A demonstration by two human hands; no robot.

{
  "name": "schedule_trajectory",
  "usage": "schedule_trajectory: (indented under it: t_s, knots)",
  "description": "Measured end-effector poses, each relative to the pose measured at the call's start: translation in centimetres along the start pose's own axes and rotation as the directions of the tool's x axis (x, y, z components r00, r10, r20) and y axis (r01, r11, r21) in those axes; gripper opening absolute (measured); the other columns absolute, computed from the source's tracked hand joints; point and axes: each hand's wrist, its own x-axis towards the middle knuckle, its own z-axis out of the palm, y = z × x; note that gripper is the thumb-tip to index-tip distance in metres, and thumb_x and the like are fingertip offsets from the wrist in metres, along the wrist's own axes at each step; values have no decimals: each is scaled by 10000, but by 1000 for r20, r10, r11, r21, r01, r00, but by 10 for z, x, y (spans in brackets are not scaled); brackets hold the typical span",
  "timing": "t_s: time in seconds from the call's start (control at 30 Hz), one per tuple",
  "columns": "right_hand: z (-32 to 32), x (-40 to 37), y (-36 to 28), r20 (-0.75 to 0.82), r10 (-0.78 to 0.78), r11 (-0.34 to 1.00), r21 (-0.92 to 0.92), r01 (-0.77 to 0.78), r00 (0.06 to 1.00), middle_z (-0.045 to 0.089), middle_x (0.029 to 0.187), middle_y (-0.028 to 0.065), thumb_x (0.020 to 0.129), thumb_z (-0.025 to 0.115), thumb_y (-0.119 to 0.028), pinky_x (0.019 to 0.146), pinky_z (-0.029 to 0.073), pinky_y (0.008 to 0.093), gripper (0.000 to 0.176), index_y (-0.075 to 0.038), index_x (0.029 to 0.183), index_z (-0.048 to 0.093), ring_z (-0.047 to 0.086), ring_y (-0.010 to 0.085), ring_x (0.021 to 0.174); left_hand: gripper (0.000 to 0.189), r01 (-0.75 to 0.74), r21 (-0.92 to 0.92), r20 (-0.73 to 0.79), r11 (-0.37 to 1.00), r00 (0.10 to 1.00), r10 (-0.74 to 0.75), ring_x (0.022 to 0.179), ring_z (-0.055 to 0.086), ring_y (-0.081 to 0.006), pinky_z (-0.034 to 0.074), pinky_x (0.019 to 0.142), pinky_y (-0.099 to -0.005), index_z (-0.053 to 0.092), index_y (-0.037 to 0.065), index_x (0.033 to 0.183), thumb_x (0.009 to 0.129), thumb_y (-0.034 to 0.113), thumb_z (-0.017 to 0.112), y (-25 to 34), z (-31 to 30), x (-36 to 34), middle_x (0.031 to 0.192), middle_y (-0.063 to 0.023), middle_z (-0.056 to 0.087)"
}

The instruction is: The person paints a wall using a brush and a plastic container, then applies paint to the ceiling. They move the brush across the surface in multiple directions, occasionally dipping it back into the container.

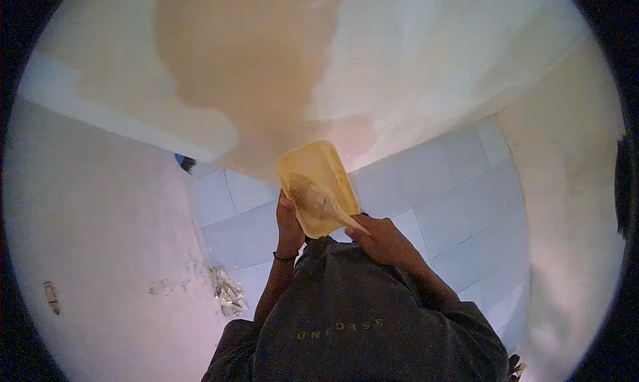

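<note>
A shallow yellow plastic tray is in front of my body, tilted toward me. My left hand is closed on its left edge, with a dark band around the wrist. Inside the tray lies a wide paintbrush, its bristles pointing up and left and its pale handle slanting to the lower right. My right hand grips the end of that handle at the tray's lower right corner. What the tray contains besides the brush is hard to make out.
Ahead stands a pale wall with a large brown patch. Walls close in on both sides of the grey-blue tiled floor. Pale debris is heaped at the lower left. A small blue and black object sits near the left corner.
</note>
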Motion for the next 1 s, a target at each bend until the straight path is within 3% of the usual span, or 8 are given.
schedule_trajectory:
  t_s: [0.07, 0.17, 0.33, 0.47, 0.57, 0.67, 0.73, 1.0]
  knots:
    - [-3, 0, -17, 18, 33, 999, 3, -33, 999, 574, 831, 184, 837, 387, -317, 698, 426, 398, 351, -34, 1012, 501, 551, 349, 786, 712, 17, -48, 12, 999, 1000, -17, 1052, 425, -210, 375, 873, -350, 290, 20, 1202, 752, 552, 436, 13, -4, 4, 1130, -92, 424]
    - [-14, -4, -41, 23, 15, 999, -49, -14, 1000, 573, 821, 183, 843, 377, -320, 694, 422, 406, 351, -37, 1010, 500, 550, 354, 784, 660, -2, 206, 3, 979, 1000, 1, 1019, 439, -200, 384, 859, -360, 309, 37, 1184, 805, 566, 199, 33, 2, 9, 1112, -94, 428]
    - [-15, -8, -34, 17, 134, 974, 179, -135, 991, 478, 595, 37, 848, 393, -358, 483, 384, 290, 388, -29, 1028, 491, 456, 145, 506, 633, 221, -297, -3, 929, 973, -232, 1082, 407, -236, 356, 900, -393, 277, 71, 1226, 813, 547, 231, 49, 26, 4, 1193, -106, 387]
    - [-8, -12, -50, 54, 288, 817, 507, -275, 956, 376, 568, -37, 851, 412, -343, 413, 296, 214, 359, -35, 1015, 496, 326, 53, 467, 590, 203, -397, 38, 895, 978, -205, 1098, 397, -259, 350, 907, -409, 259, 85, 1243, 834, 509, 256, 65, 27, -11, 1226, -112, 361]
    - [-8, -1, -54, -4, 264, 725, 660, -196, 965, 367, 561, -44, 856, 422, -315, 398, 265, 187, 321, -37, 995, 499, 303, 32, 450, 550, 174, -149, 30, 973, 985, -171, 1097, 396, -278, 350, 901, -430, 250, 88, 1251, 852, 467, 263, 76, 30, -15, 1235, -121, 353]
    - [-13, 22, -45, -236, -86, 948, 280, 152, 968, 368, 557, -43, 853, 431, -320, 376, 248, 164, 314, -41, 986, 489, 305, 28, 433, 527, 304, -419, 66, 856, 950, -305, 1093, 398, -281, 350, 897, -437, 255, 87, 1249, 859, 442, 269, 67, 21, -9, 1232, -133, 356]
    - [-18, 40, -52, -7, 227, 360, 930, -77, 974, 379, 550, -35, 844, 442, -326, 341, 231, 146, 318, -48, 996, 467, 314, 25, 410, 536, 361, -425, 130, 830, 932, -339, 1085, 404, -282, 350, 896, -434, 263, 86, 1244, 852, 452, 282, 68, 18, 0, 1221, -138, 369]
    - [-31, -16, 7, -110, 200, 331, 943, 39, 974, 370, 535, -24, 839, 433, -353, 304, 216, 162, 336, -53, 990, 454, 281, 41, 371, 553, 243, -303, 36, 922, 969, -244, 1048, 436, -278, 377, 872, -407, 282, 58, 1226, 845, 457, 313, -3, 55, -54, 1172, -140, 414]
